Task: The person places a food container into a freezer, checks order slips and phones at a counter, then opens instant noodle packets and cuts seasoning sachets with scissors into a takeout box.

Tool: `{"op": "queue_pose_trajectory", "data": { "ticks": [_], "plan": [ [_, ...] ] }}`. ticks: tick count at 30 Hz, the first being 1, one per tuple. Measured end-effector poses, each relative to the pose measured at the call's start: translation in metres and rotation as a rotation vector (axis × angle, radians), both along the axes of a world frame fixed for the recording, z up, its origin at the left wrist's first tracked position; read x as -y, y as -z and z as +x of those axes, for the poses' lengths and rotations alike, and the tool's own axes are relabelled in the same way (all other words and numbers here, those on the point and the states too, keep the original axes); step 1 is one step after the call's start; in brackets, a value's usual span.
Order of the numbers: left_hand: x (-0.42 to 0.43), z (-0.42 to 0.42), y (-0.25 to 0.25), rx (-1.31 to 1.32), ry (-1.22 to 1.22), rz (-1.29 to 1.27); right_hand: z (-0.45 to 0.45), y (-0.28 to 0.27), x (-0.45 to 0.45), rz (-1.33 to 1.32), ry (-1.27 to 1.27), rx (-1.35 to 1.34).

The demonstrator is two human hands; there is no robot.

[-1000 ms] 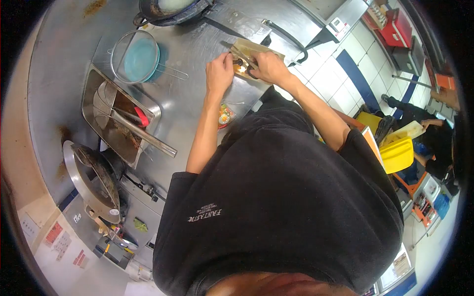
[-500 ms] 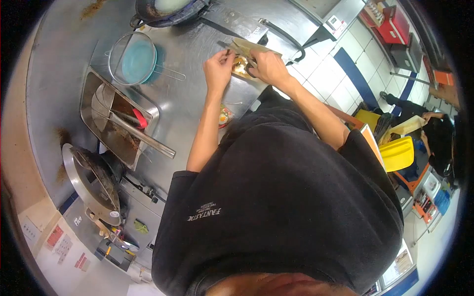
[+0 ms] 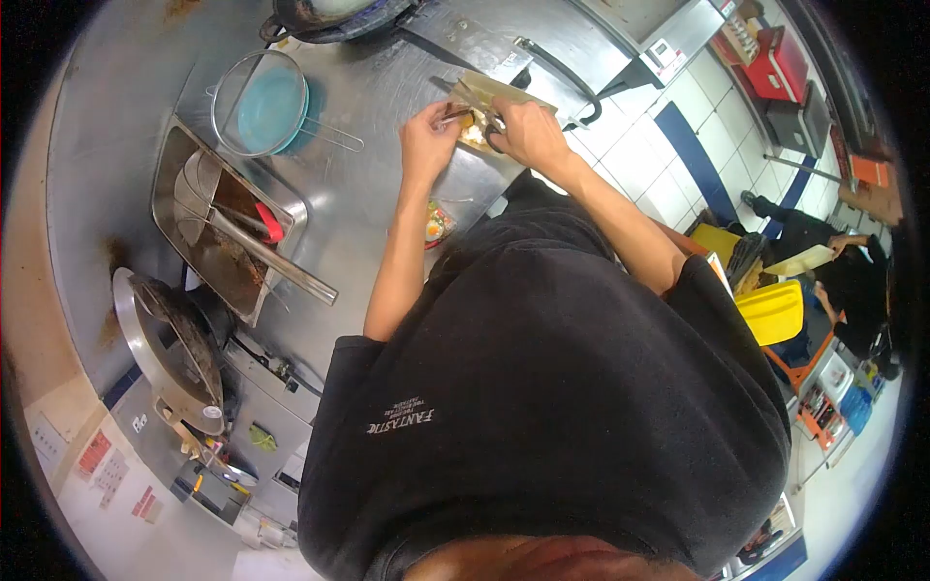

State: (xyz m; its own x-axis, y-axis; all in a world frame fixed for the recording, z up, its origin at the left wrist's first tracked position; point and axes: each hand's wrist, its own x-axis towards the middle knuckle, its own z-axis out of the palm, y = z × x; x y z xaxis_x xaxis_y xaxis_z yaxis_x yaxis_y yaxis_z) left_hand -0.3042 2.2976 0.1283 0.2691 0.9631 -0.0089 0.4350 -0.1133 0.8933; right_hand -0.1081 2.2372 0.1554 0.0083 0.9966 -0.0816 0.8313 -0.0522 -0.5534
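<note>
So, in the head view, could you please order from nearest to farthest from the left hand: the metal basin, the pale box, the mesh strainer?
1. Pale box: right beside the left hand.
2. Mesh strainer: to the hand's left.
3. Metal basin: also left, lower in the picture.

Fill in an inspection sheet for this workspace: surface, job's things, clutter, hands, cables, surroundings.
Surface: shiny metal counter, visibly scuffed.
Job's things: scissors above an open tray holding food.
Clutter: strainer over a turquoise bowl; utensils in a metal basin; dark wok.
Hands: left hand pinches a dark piece; right hand grips the scissors.
Cables: nothing seen for certain.
Surroundings: tiled floor; another person to the right.
</note>
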Motion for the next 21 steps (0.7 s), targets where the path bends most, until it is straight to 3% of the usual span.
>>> {"op": "queue_pose_trajectory", "data": {
  "ticks": [3, 8, 13, 15, 21],
  "plan": [
    [0.002, -0.004, 0.007, -0.036, -0.009, -0.047, 0.000, -0.011, -0.002, -0.030, 0.008, -0.007],
    [0.006, 0.005, -0.029, -0.059, -0.017, -0.145, 0.003, -0.012, -0.003, -0.026, -0.010, -0.061],
    [0.007, 0.006, -0.014, 0.001, -0.053, -0.072, 0.007, -0.009, -0.005, -0.043, -0.017, -0.026],
    [0.005, 0.006, -0.011, 0.042, -0.069, -0.227, 0.009, -0.008, -0.004, -0.050, -0.028, -0.032],
    [0.005, 0.005, 0.004, -0.047, -0.064, -0.155, 0.009, -0.009, 0.000, -0.035, -0.028, -0.058]
  ]
}}
